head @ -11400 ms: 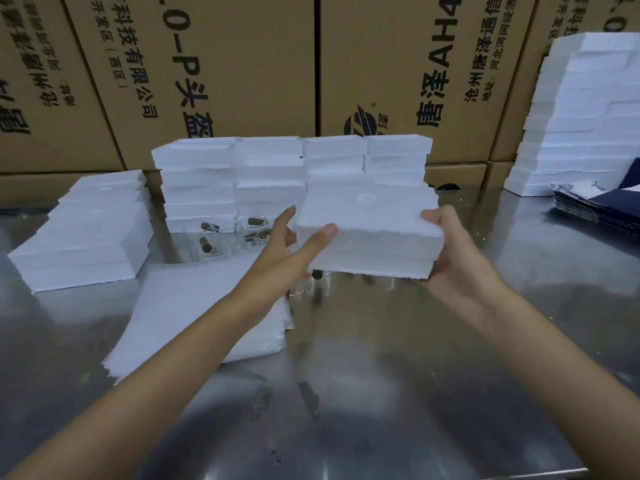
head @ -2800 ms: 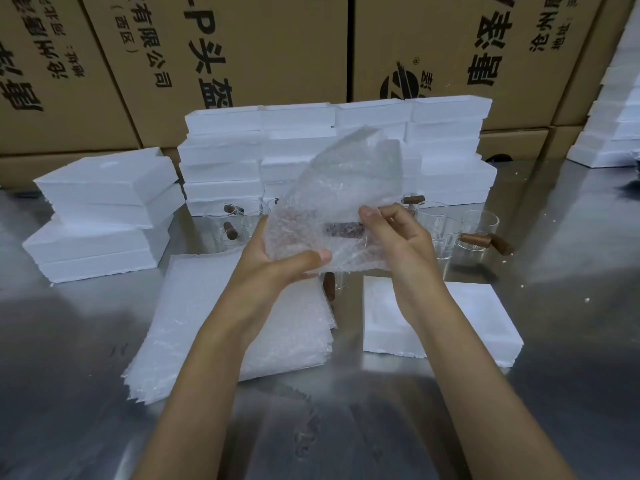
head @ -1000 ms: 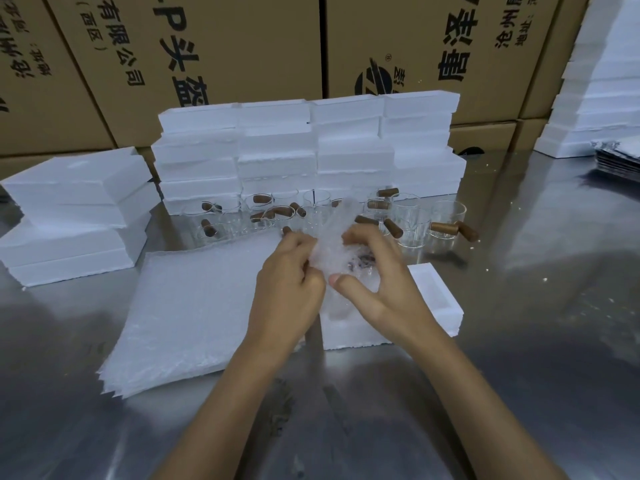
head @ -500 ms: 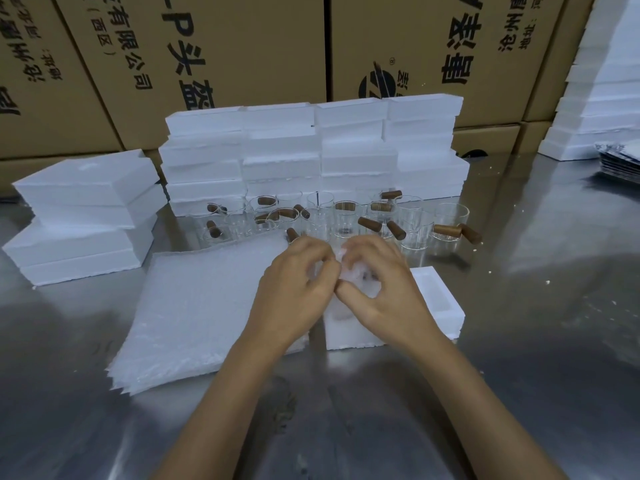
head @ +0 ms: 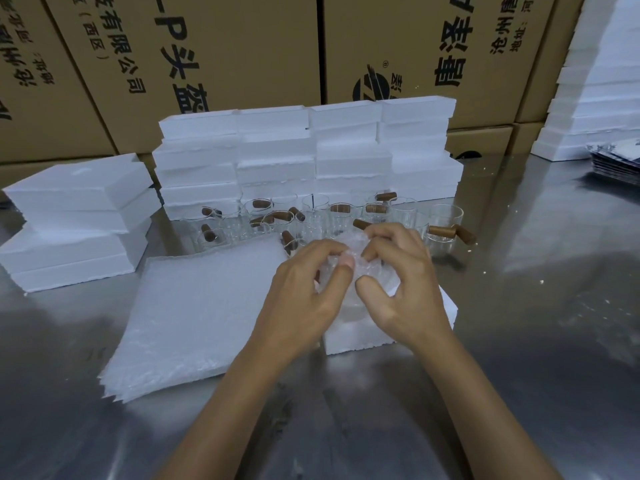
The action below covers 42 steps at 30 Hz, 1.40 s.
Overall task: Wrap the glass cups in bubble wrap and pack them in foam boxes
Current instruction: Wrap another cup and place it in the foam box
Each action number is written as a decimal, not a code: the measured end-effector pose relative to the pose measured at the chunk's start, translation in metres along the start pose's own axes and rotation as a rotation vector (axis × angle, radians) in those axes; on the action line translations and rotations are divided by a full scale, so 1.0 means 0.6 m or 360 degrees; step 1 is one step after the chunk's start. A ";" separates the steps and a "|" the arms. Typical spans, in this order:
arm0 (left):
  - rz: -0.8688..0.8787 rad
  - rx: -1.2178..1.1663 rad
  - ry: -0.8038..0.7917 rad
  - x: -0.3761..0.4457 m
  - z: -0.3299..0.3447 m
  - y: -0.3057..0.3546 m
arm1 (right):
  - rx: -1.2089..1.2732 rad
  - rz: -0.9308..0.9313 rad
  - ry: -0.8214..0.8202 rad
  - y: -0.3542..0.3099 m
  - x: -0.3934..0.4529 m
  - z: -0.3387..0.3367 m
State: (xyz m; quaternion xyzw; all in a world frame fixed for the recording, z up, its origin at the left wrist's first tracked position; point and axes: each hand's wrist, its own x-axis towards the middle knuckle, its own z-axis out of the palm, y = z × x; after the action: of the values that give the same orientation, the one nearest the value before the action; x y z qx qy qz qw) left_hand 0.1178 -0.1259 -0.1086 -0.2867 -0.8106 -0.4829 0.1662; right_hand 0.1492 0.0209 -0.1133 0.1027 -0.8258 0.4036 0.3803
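Head view: our left hand [head: 304, 292] and right hand [head: 401, 289] grip the wrapped cup [head: 349, 268] over the foam box [head: 349, 337]. Loose wrap could unfold; we risk dropping it.

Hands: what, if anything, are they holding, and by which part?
Both hands, left and right, grip a bubble-wrapped bundle by its sides, fingertips pinching the wrap on top. The cup inside cannot be seen.

Cardboard cartons [head: 242, 64] behind the foam: large black print "-P头盔", small "(西区)", "有限公司". Right carton [head: 433, 46] shows "唐泽", "沧州", "地址:" and a round striped logo [head: 372, 86].
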 end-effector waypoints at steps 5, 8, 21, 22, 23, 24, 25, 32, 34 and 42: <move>-0.0134 0.0184 -0.0166 0.001 0.002 -0.016 | -0.0053 0.0128 -0.0337 0.022 -0.001 -0.002; -0.0248 0.0379 -0.0344 0.003 0.004 -0.035 | -0.0160 0.0241 -0.0566 0.034 -0.005 0.002; -0.0021 0.0819 -0.0414 0.003 0.011 -0.049 | -0.0349 0.0268 -0.0567 0.044 -0.006 0.016; -0.0005 0.0876 -0.0368 0.004 0.014 -0.046 | -0.0397 0.0250 -0.0537 0.045 -0.003 0.018; 0.0001 0.0938 -0.0339 0.005 0.016 -0.042 | -0.0440 0.0237 -0.0516 0.046 -0.001 0.021; -0.0003 0.1003 -0.0327 0.008 0.017 -0.039 | -0.0474 0.0228 -0.0500 0.047 0.002 0.023; -0.0010 0.1058 -0.0327 0.012 0.016 -0.036 | -0.0503 0.0226 -0.0489 0.047 0.004 0.025; -0.0186 0.0413 -0.0379 0.160 -0.029 -0.020 | -0.0680 0.0129 -0.0406 0.048 0.007 0.042; -0.0187 0.0497 -0.0198 0.234 -0.041 -0.034 | -0.0680 0.0086 -0.0397 0.048 0.005 0.041; -0.0572 0.1358 -0.0235 0.471 -0.062 -0.151 | -0.0450 0.0028 0.0017 0.061 0.046 0.009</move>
State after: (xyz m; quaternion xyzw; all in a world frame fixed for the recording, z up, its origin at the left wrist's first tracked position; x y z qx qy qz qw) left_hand -0.1597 -0.1058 0.0016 -0.0812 -0.9832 -0.1059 0.1249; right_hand 0.1100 0.0444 -0.1173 0.0385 -0.8733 0.2870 0.3917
